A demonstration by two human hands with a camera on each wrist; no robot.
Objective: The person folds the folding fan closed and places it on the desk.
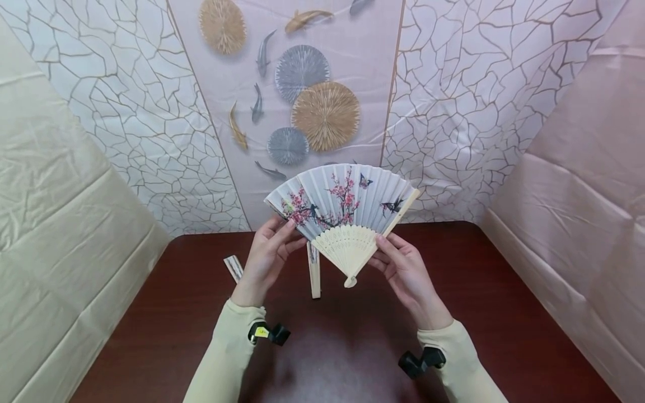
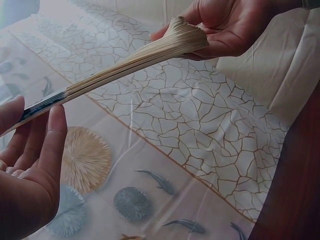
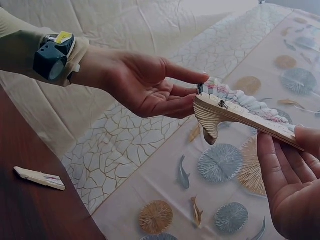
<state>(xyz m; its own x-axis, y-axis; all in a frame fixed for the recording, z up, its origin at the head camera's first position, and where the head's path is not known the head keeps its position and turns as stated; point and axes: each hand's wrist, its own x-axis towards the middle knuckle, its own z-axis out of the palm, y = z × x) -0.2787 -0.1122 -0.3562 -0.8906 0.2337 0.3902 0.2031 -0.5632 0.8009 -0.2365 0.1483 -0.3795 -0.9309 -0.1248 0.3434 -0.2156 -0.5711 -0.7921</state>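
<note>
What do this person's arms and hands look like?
The arms wear plain cream sleeves, the left sleeve and right sleeve both reaching the wrist. The left grip and right grip are ungloved human hands. Each wrist carries a small black device; the left device has a yellow label, and the right device shows none.

Between the left hand and right hand, the folding fan has ribs of pale, matt wood or bamboo, and a thin, pleated leaf, silk or paper, with little shine. The closed fan beyond the left fingers shows the same bare, woody face. Under both hands the dark tabletop looks like polished wood, smooth and glossy. Behind them hangs creased, smooth printed cloth; left of them, satiny cream fabric. The sleeves are soft, matt cloth; the wrist cameras, black plastic.
</note>
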